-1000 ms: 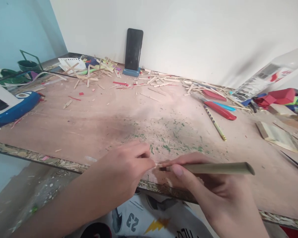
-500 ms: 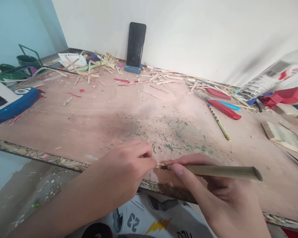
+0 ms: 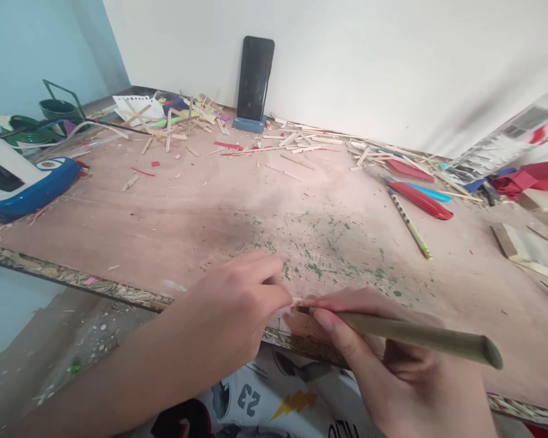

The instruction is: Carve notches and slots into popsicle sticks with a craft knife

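My right hand [image 3: 383, 359] grips a thick, olive-brown tool handle [image 3: 420, 337], like a length of bamboo, with its blunt end pointing right. A short dark tip [image 3: 302, 309] sticks out from the thumb and forefinger toward my left hand; I cannot tell what kind of tool it is. My left hand [image 3: 244, 298] is closed near the table's front edge, thumb and forefinger pressed together. A tiny pale bit [image 3: 295, 301] shows at those fingertips, right by the tool's tip; the rest is hidden. Green shavings [image 3: 319, 267] lie scattered just beyond both hands.
On the right lie a patterned pencil [image 3: 411, 225], a red cutter [image 3: 422, 201] and a wooden block [image 3: 530, 249]. A phone [image 3: 256, 79] stands at the wall among wooden sticks [image 3: 296, 143]. At left is a blue-and-white device [image 3: 36, 185].
The tool's blunt end has swung a little lower and nearer, its tip staying by my left fingertips. The whole scene has shifted slightly to the right in view. Both grips look the same.
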`<state>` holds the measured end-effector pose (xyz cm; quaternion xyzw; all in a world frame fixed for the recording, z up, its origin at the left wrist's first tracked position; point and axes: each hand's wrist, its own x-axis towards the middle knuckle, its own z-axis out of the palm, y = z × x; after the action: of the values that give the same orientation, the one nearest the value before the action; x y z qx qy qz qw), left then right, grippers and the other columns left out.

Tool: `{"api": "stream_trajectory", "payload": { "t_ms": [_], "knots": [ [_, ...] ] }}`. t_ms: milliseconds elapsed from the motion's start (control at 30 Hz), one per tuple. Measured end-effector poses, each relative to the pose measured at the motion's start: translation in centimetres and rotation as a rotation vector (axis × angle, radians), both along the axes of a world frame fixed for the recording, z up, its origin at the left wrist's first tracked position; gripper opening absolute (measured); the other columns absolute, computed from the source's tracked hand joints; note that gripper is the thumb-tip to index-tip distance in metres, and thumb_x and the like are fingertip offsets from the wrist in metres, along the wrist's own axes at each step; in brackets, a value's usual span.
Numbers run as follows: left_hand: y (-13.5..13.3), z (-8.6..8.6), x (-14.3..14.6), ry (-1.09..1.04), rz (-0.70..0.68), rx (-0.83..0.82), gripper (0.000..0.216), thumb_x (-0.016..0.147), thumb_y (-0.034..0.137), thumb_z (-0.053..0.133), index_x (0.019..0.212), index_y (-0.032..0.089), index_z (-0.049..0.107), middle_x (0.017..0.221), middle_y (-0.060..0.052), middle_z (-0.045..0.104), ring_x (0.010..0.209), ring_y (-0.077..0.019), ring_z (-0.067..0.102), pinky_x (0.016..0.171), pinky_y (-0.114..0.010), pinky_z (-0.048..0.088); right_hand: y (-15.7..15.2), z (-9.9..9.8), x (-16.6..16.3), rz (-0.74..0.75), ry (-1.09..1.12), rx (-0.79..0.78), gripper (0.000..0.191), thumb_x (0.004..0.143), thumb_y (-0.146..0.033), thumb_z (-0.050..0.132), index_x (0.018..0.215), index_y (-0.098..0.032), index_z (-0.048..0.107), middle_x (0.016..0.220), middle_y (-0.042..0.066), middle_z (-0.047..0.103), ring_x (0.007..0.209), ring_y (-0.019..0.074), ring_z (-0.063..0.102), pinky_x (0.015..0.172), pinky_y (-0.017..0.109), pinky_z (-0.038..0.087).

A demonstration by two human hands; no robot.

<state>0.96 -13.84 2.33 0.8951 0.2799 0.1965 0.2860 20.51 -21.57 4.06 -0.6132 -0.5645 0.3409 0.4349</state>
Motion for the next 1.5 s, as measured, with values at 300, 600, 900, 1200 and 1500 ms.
{"api": "stream_trajectory", "payload": {
  "t_ms": [300,600,900,1200,1500],
  "knots": [
    [0.27,-0.50,-0.31,-0.018,-0.019,-0.012,0.026,0.102,0.000,0.051,0.094,0.018,0.067,0.091,0.002,0.046,0.083,-0.0144,0.045,0.071,-0.031,0.034,-0.16,0.25,0.40,-0.154,0.013,-0.074,0.022,0.090,-0.052,0.078,0.092,-0.030,0.077,0.091,0.001,0.082,0.083,0.0187,0.080,0.075,0.022,0.067],
    [0.21,-0.25,-0.37,0.000,-0.016,0.016,0.023,0.102,0.000,0.053,0.089,0.017,0.062,0.092,0.002,0.048,0.086,-0.0145,0.045,0.072,-0.031,0.033,-0.25,-0.06,0.24,-0.135,-0.104,-0.022,0.019,0.091,-0.052,0.076,0.092,-0.033,0.079,0.095,0.000,0.083,0.083,0.0184,0.080,0.074,0.020,0.067],
    [0.24,-0.44,-0.25,-0.011,-0.021,0.029,0.023,0.102,0.000,0.052,0.090,0.018,0.061,0.093,0.002,0.048,0.085,-0.0147,0.045,0.071,-0.031,0.034,-0.05,-0.01,0.31,-0.110,-0.154,0.023,0.016,0.095,-0.048,0.073,0.093,-0.034,0.078,0.094,-0.002,0.082,0.082,0.0174,0.080,0.073,0.020,0.067],
    [0.09,-0.28,-0.26,-0.010,-0.019,0.014,0.024,0.102,0.000,0.051,0.092,0.017,0.066,0.093,0.001,0.048,0.087,-0.0149,0.046,0.074,-0.032,0.035,0.35,-0.45,0.48,-0.020,-0.117,0.090,0.008,0.097,-0.040,0.071,0.093,-0.035,0.076,0.091,-0.003,0.081,0.081,0.0156,0.078,0.068,0.018,0.065],
    [0.13,-0.30,-0.13,-0.003,0.019,0.052,0.025,0.103,0.004,0.052,0.095,0.018,0.072,0.089,0.001,0.046,0.084,-0.0171,0.044,0.074,-0.034,0.033,0.07,-0.18,0.28,-0.018,-0.069,0.023,0.008,0.099,-0.037,0.070,0.095,-0.033,0.076,0.092,-0.005,0.080,0.081,0.0096,0.078,0.072,0.009,0.061]
  ]
}}
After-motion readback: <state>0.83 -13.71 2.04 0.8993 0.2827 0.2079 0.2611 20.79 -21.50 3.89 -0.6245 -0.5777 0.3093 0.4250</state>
